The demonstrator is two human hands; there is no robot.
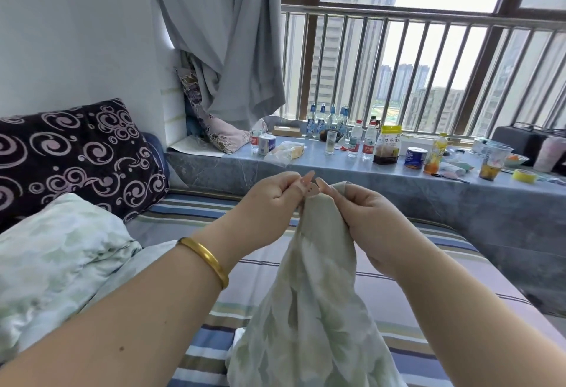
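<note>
between both hands' fingers [307,179], the button [311,189] sits half hidden by cloth [309,294].

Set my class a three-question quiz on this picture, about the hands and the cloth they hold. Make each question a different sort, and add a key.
1. True or false: the left hand and the right hand both pinch the leaf-print cloth near its top.
2. Which wrist wears the gold bangle? A left; B right; C both.
3. Fill in: the button sits ____ the two hands.
Key: 1 true; 2 A; 3 between.
</note>
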